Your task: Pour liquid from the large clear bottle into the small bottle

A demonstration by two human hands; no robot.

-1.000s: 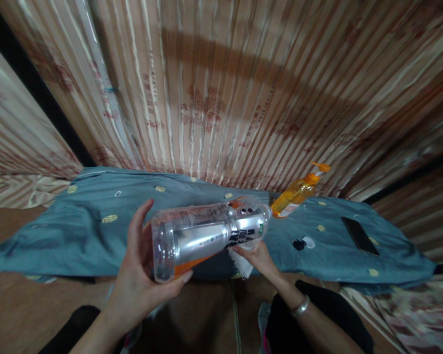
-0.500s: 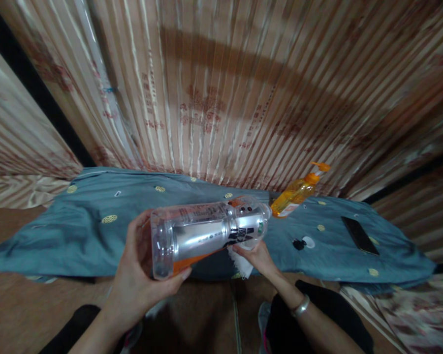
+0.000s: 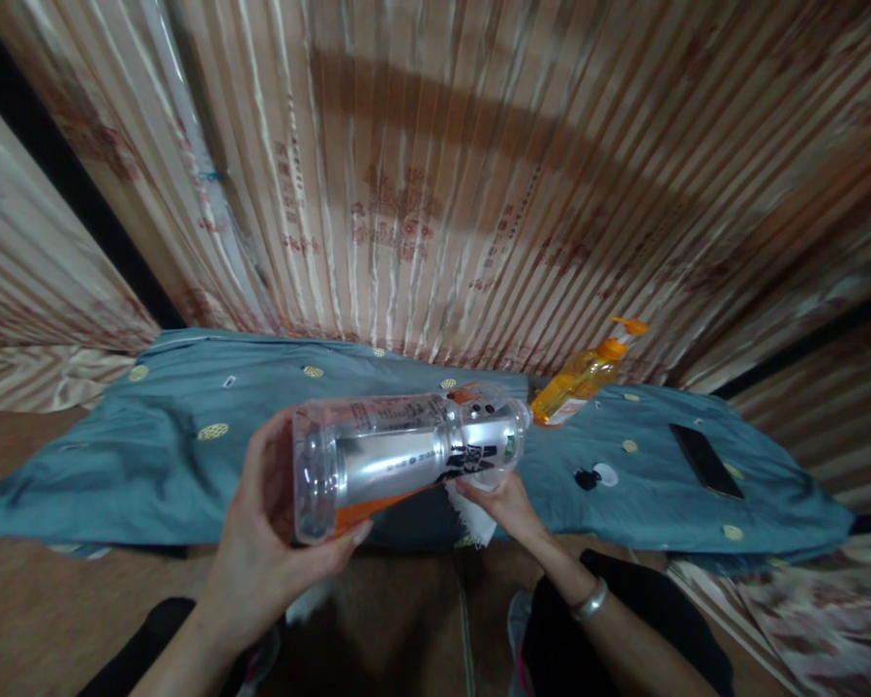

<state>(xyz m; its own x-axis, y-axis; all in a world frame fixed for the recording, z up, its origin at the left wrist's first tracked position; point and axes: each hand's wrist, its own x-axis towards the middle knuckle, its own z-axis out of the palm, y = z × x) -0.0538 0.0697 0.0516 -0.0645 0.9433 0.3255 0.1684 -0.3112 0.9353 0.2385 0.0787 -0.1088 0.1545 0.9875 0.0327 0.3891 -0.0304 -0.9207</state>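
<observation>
A clear plastic bottle with a silver and orange label lies nearly level in the air, its base to the left and its neck to the right. My left hand is wrapped round the base end. Under the neck end, my right hand is closed on a white cloth with a frayed edge, pressed near the bottle. The bottle hides part of the right fingers. Just beyond the neck stands an orange pump bottle.
A teal cover with yellow prints spreads over the low surface. On its right side rest a dark phone and a small black and white item. Patterned curtains hang behind, and a dark pole slants at the left.
The bottle and my left hand have shifted very slightly to the left. My right hand keeps its place with the cloth under the neck end.
</observation>
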